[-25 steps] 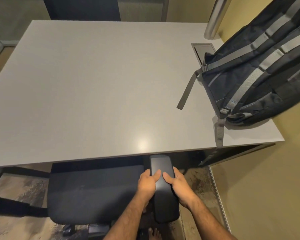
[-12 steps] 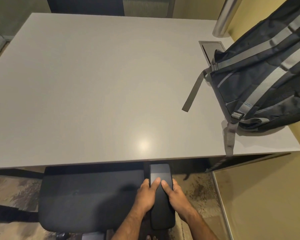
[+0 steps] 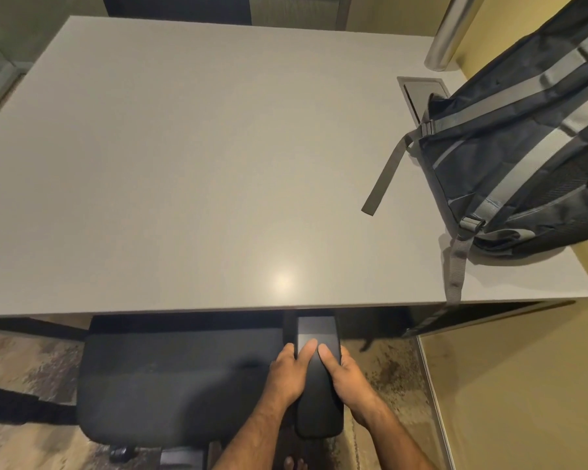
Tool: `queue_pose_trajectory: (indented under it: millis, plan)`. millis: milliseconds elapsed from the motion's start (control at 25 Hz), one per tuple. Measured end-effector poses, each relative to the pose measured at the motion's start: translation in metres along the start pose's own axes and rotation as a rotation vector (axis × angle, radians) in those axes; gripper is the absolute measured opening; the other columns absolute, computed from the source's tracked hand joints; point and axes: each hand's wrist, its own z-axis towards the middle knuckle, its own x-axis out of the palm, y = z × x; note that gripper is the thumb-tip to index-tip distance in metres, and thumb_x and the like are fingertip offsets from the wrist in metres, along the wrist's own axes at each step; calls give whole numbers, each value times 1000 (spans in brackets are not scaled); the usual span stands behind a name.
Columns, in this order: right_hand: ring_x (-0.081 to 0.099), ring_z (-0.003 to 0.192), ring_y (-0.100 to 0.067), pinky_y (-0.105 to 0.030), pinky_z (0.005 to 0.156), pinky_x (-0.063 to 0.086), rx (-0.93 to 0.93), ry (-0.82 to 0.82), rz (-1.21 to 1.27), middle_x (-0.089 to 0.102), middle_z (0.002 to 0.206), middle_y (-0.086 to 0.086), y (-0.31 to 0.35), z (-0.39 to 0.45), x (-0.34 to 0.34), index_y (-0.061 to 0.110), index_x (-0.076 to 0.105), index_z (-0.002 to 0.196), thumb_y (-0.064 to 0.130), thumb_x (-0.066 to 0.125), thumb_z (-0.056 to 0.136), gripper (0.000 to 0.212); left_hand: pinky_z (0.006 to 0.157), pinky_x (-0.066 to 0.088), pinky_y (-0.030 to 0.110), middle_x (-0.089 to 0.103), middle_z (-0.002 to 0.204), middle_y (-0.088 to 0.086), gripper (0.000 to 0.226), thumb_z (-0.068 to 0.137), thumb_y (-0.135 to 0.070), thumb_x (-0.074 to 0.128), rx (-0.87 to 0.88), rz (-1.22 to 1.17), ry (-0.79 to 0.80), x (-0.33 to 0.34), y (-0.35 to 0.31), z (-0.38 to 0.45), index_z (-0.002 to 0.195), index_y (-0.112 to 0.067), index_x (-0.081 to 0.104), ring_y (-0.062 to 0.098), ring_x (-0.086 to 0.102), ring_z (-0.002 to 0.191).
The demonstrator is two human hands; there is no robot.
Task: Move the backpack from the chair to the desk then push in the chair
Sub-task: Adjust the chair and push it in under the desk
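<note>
A dark backpack (image 3: 523, 157) with grey straps lies on the right end of the grey desk (image 3: 201, 164), leaning against the yellow wall; one strap hangs over the desk's front edge. Below the desk's front edge stands a black chair (image 3: 177, 378), its seat partly under the desktop. My left hand (image 3: 289, 374) and my right hand (image 3: 345, 374) both grip the chair's right armrest (image 3: 318, 395), one on each side, thumbs on top.
A recessed cable box (image 3: 421, 93) sits in the desk's back right, by a metal pole (image 3: 447, 32). The yellow wall (image 3: 523, 385) stands close on the right. A desk leg (image 3: 24, 405) runs along the mottled floor at left. A chair caster (image 3: 123, 452) shows below.
The chair has slid forward, farther under the desk, with both hands still on the armrest. The view has moved closer to the desk.
</note>
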Motion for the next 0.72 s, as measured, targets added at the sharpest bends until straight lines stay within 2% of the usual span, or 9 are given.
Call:
queue_pose_trajectory:
  millis: [40, 120, 240, 320, 400, 480, 560, 640, 720]
  plan:
    - [73, 105, -20, -47, 96, 60, 0, -17, -37, 75, 117, -2, 2, -2, 0, 24, 60, 130, 65, 66, 87, 59, 95, 52, 44, 67, 104, 7, 51, 96, -63, 49, 3, 39, -5, -2, -1, -2, 94, -13, 59, 25, 63, 98]
    - [69, 105, -17, -38, 96, 57, -32, -97, -171, 72, 121, -1, 11, -11, 0, 19, 58, 131, 61, 66, 89, 59, 93, 50, 43, 66, 105, 12, 52, 94, -69, 46, 19, 162, 1, -10, -6, -9, 85, -18, 51, 30, 62, 101]
    - [60, 124, -25, -36, 104, 47, -112, -280, -456, 63, 139, -9, 23, -29, -6, 15, 50, 143, 55, 59, 97, 61, 89, 49, 42, 67, 114, 7, 60, 91, -77, 37, 112, 495, 6, -35, -22, -24, 101, -21, 56, 29, 63, 108]
    - [52, 136, -26, -39, 112, 43, -181, -355, -599, 56, 149, -9, 31, -47, -7, 15, 47, 148, 58, 54, 98, 66, 88, 49, 42, 67, 116, 3, 63, 93, -76, 34, 274, 745, -62, -52, -34, -35, 112, -20, 58, 27, 62, 110]
    - [48, 140, -24, -39, 116, 39, -316, -397, -733, 54, 151, -6, 41, -68, -4, 17, 47, 148, 65, 47, 97, 70, 89, 48, 42, 68, 114, 3, 61, 97, -72, 31, 467, 922, -136, -68, -46, -51, 113, -19, 58, 27, 61, 107]
    - [45, 143, -24, -40, 120, 34, -484, -426, -805, 52, 154, -7, 52, -87, 3, 16, 50, 147, 74, 36, 93, 81, 93, 47, 41, 69, 116, 3, 62, 97, -70, 30, 634, 975, -227, -83, -54, -65, 117, -19, 60, 26, 61, 107]
    - [35, 151, -25, -44, 125, 22, -577, -443, -904, 42, 162, -8, 70, -100, 13, 16, 44, 153, 79, 23, 92, 91, 107, 45, 42, 67, 129, 4, 71, 97, -70, 27, 750, 947, -317, -100, -56, -76, 129, -16, 61, 27, 61, 120]
    - [24, 156, -30, -48, 128, 8, -633, -475, -999, 29, 168, -9, 89, -105, 26, 15, 35, 158, 83, 18, 92, 96, 123, 25, 47, 48, 156, 8, 83, 97, -73, 18, 734, 960, -353, -123, -60, -89, 149, -15, 47, 29, 42, 146]
    - [13, 157, -32, -49, 128, -9, -652, -491, -1070, 17, 169, -11, 108, -113, 40, 14, 26, 160, 87, 18, 90, 102, 126, 1, 46, 20, 170, 6, 98, 90, -81, 2, 656, 1002, -346, -150, -64, -103, 160, -16, 23, 26, 14, 157]
